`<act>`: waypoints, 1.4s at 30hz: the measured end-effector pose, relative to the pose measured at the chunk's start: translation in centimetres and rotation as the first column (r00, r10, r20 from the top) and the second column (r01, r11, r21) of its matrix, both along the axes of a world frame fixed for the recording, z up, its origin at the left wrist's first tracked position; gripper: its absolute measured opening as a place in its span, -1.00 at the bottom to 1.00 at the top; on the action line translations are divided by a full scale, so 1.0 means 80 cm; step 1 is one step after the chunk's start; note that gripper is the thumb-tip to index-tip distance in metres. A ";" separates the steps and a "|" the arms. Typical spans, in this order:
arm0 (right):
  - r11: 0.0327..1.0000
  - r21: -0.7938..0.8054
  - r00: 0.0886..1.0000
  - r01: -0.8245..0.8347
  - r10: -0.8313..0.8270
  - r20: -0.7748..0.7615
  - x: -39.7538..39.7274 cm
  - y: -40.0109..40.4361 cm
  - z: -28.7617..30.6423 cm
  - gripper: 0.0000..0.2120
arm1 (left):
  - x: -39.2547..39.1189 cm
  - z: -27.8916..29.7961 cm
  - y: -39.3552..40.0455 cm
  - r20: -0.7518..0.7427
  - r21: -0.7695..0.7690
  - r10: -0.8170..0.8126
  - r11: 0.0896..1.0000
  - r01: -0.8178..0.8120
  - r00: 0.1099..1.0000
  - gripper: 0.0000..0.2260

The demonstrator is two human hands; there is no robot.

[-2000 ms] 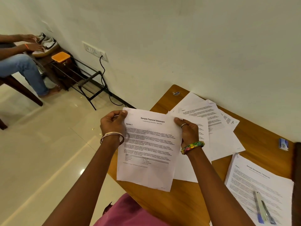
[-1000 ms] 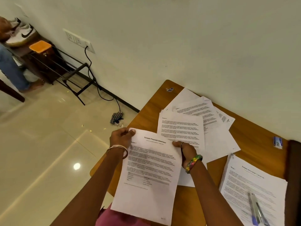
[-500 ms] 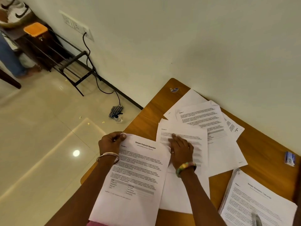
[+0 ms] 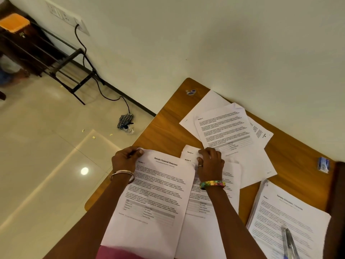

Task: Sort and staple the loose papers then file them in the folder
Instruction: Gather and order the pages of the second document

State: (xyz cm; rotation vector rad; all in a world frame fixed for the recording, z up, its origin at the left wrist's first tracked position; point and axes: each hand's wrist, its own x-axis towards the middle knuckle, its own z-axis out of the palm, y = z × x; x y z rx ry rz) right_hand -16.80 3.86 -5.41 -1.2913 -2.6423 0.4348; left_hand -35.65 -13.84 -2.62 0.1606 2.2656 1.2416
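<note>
My left hand (image 4: 125,157) pinches the title sheet (image 4: 155,193) by its top corner; my right hand (image 4: 210,163) fingers grip the section pages (image 4: 212,202) on the surface (image 4: 168,128). Thin, floppy paper: hold edges.

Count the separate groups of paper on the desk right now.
3. One under the hands at the near edge, topped by the Financial Statement sheet; a loose fan by the wall; a stack at right under the pen. Sheets beneath may be hidden.
</note>
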 end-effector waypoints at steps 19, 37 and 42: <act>0.998 0.009 0.994 0.056 -0.056 0.092 -0.027 0.050 0.012 -0.45 | 0.002 -0.012 0.008 0.104 -0.020 0.111 0.994 -0.109 0.988 -0.95; 0.996 0.012 0.987 -0.083 0.081 0.141 -0.038 0.019 0.010 -0.57 | 0.000 -0.011 0.012 0.093 -0.116 0.148 0.984 -0.137 0.985 -0.84; 0.986 -0.133 0.966 -0.100 0.128 0.223 -0.074 0.066 0.042 -0.51 | -0.001 -0.013 0.012 0.091 -0.130 0.118 0.986 -0.106 0.989 -0.81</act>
